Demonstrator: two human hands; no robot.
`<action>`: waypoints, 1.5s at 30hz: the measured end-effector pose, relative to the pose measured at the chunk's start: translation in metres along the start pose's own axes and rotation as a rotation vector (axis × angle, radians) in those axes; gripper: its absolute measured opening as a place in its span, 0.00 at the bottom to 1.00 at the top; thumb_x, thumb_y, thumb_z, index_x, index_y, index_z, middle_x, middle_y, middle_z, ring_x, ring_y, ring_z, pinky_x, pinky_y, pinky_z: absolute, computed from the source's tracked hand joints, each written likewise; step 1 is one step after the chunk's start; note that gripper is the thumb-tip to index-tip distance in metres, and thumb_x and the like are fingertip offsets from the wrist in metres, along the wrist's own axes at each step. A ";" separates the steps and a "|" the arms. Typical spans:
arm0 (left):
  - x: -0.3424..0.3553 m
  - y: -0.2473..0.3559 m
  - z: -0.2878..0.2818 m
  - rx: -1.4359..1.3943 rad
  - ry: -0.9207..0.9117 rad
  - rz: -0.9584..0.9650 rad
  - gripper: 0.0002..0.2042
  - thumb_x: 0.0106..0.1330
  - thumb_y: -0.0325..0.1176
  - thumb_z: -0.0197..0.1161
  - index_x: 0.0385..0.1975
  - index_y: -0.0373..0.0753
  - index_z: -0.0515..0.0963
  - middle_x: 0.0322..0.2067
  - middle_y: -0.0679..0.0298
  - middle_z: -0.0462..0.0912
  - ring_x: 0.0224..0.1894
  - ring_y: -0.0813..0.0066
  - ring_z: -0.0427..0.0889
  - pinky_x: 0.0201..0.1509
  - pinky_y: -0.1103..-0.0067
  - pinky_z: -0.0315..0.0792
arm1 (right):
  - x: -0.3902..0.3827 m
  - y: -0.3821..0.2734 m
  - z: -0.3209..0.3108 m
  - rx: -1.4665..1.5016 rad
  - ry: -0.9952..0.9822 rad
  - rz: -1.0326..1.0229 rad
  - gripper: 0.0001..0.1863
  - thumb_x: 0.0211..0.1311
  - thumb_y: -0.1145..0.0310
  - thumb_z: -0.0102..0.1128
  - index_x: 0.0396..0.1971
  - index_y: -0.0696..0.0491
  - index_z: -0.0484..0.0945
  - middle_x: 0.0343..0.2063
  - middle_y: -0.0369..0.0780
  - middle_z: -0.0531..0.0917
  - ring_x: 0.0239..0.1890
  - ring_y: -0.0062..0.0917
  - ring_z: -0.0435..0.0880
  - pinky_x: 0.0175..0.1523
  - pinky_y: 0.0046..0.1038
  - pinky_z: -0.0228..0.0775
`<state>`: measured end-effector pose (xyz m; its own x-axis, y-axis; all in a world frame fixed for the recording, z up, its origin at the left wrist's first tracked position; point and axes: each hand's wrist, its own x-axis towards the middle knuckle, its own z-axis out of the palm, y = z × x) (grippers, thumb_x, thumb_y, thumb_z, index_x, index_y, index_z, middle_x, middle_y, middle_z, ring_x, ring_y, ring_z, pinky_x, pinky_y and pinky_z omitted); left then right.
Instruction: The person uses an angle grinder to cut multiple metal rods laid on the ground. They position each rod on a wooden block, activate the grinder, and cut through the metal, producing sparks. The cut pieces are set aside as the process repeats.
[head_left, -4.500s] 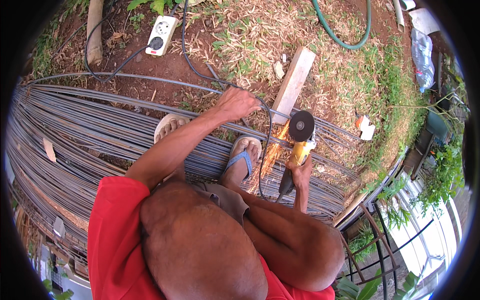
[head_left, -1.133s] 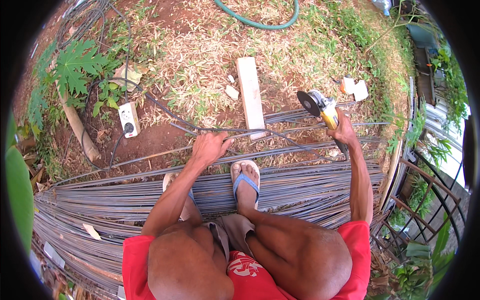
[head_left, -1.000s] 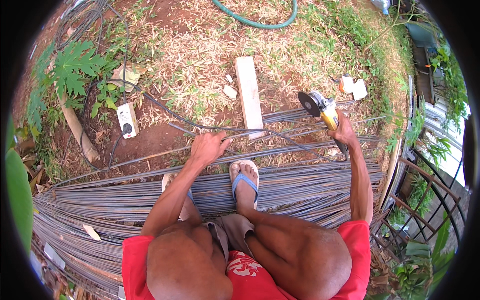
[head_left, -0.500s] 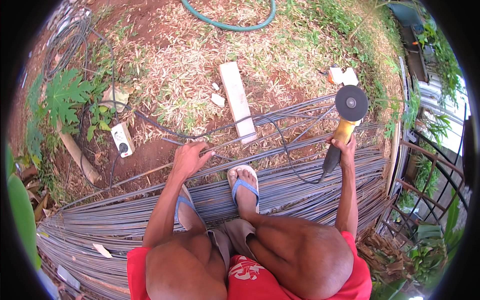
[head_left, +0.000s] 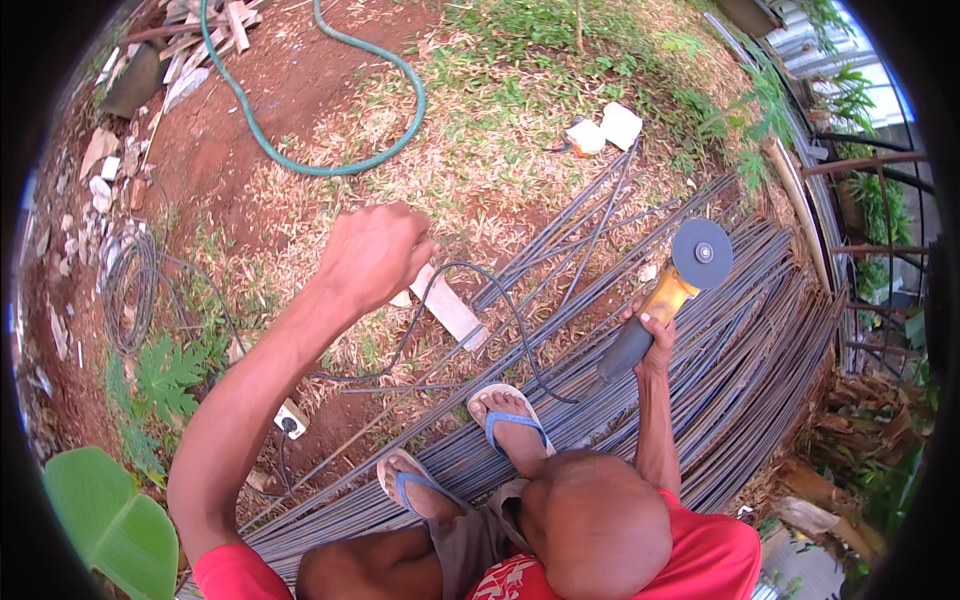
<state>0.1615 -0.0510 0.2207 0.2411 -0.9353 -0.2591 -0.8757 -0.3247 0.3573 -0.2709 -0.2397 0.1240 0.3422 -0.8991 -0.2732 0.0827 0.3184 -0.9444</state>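
My right hand [head_left: 655, 342] grips a yellow and black angle grinder [head_left: 668, 296], its dark cutting disc [head_left: 702, 254] pointing up and away from me. The disc is apart from the steel rods [head_left: 715, 390] beneath it. A black cord [head_left: 515, 312] loops from the tool's handle across the ground toward the left. My left hand [head_left: 375, 252] is raised, slightly blurred, its wrist bent and fingers curled in; no object shows in it. Below that hand lies a pale wooden block [head_left: 455, 318], partly hidden. My sandalled feet [head_left: 515, 430] are at the rods.
A white power strip [head_left: 290, 418] with a black plug lies left of the rods. White packets [head_left: 620, 125] lie beyond some loose rods. A green hose [head_left: 345, 169] curves across the soil. Coiled wire [head_left: 133, 295] and rubble lie far left; a metal railing [head_left: 880, 160] runs along the right.
My left hand has lifted off the rods, rising up and away, and its fingers have curled. The grinder stays in my right hand, slightly lower in view. The view has turned.
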 end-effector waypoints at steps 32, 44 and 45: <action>0.196 0.192 0.250 -0.155 -0.090 0.084 0.16 0.65 0.22 0.62 0.53 0.29 0.76 0.45 0.40 0.88 0.45 0.41 0.91 0.47 0.54 0.86 | -0.044 0.016 -0.025 0.129 0.125 0.111 0.22 0.53 0.68 0.68 0.47 0.60 0.76 0.38 0.41 0.82 0.38 0.30 0.87 0.48 0.35 0.83; 0.258 0.275 0.232 -0.460 -0.047 0.000 0.18 0.64 0.17 0.60 0.54 0.27 0.76 0.46 0.36 0.86 0.49 0.37 0.89 0.52 0.52 0.84 | -0.038 -0.003 -0.040 0.134 0.137 0.066 0.24 0.53 0.69 0.67 0.50 0.61 0.75 0.38 0.42 0.82 0.39 0.31 0.86 0.47 0.36 0.83; 0.259 0.278 0.236 -0.474 -0.012 -0.034 0.17 0.64 0.17 0.58 0.53 0.29 0.77 0.45 0.36 0.86 0.48 0.36 0.88 0.53 0.51 0.83 | -0.039 -0.007 -0.039 0.140 0.143 0.077 0.23 0.52 0.69 0.67 0.48 0.61 0.76 0.38 0.42 0.82 0.39 0.31 0.87 0.47 0.36 0.83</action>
<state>-0.1184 -0.3504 0.0408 0.2588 -0.9223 -0.2870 -0.5790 -0.3859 0.7182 -0.3215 -0.2190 0.1345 0.2168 -0.9009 -0.3760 0.1938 0.4173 -0.8879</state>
